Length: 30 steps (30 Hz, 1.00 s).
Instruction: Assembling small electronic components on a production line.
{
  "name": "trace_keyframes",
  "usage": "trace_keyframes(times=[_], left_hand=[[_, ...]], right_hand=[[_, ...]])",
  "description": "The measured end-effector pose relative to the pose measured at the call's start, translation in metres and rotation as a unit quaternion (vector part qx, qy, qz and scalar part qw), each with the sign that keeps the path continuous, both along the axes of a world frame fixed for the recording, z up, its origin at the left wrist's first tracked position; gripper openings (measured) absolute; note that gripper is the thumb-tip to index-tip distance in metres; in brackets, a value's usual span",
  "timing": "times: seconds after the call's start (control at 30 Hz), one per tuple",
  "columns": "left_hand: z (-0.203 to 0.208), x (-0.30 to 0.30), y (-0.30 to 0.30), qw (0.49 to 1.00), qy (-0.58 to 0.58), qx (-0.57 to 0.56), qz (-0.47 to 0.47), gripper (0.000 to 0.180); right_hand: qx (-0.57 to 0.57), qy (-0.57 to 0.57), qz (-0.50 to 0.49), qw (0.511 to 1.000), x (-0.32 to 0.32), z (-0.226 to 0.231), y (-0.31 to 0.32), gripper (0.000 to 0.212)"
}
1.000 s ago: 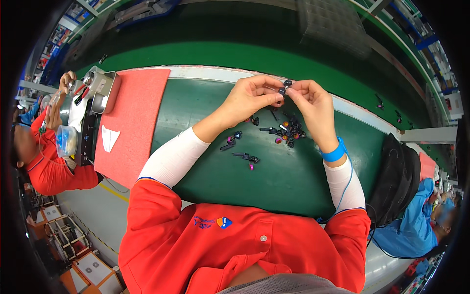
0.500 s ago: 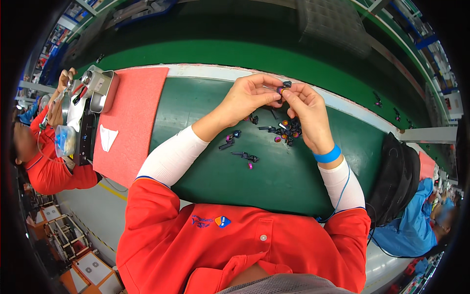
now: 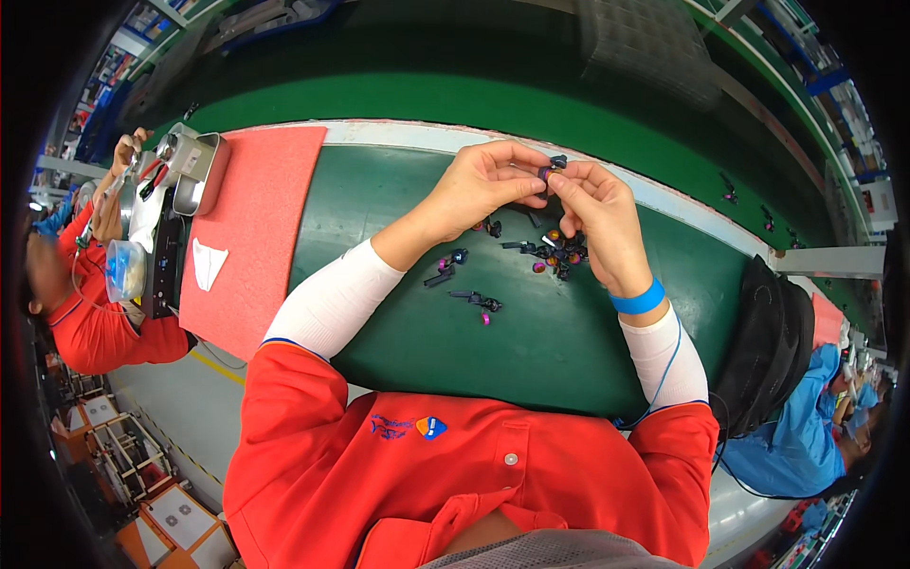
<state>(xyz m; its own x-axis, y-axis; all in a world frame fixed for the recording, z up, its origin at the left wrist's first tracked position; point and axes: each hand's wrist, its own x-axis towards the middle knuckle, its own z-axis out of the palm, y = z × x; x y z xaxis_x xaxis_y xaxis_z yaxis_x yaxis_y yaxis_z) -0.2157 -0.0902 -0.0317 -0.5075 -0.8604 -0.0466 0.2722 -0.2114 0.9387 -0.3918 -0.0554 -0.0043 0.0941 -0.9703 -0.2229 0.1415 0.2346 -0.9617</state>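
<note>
Above the far side of the green work mat point(image 3: 398, 351), my two hands meet at a small black part with a purple and orange ring point(image 3: 547, 174). My left hand point(image 3: 498, 175) pinches it from one side, fingers curled. From the other side my right hand point(image 3: 599, 204), with a blue band at its wrist, closes thumb and forefinger on it. Beneath them lies a pile of similar small black parts point(image 3: 559, 254) with pink and orange rings. A few more black parts point(image 3: 477, 301) lie apart, nearer me and to the left. The held part's lower end is hidden by my fingers.
To the left, a red mat point(image 3: 251, 218) carries a scrap of white paper point(image 3: 208, 264) and a metal tray point(image 3: 210, 180). A co-worker in red point(image 3: 114, 322) sits beyond. A black bag point(image 3: 768, 341) stands at the right edge. A green belt point(image 3: 455, 106) with scattered parts runs behind.
My hands keep their pinch on the small part. The right hand has shifted slightly to the right, and its wrist has turned a little.
</note>
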Motion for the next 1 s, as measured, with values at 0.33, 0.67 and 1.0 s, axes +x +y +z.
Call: trace_keyframes(times=[0.33, 0.67, 1.0], left_hand=[[0.006, 0.0, 0.001, 0.999, 0.008, 0.047, -0.026, 0.027], [0.009, 0.004, -0.004, 0.991, 0.029, 0.122, -0.039, 0.04], [0.018, -0.001, 0.004, 0.986, 0.021, 0.115, -0.114, 0.05]], right_hand=[[0.004, -0.01, -0.023, 1.0, 0.005, -0.002, 0.005, 0.015], [-0.227, 0.18, 0.025, 0.957, -0.006, 0.005, -0.007, 0.019], [-0.091, 0.014, 0.1, 0.991, -0.008, 0.011, -0.007, 0.019]])
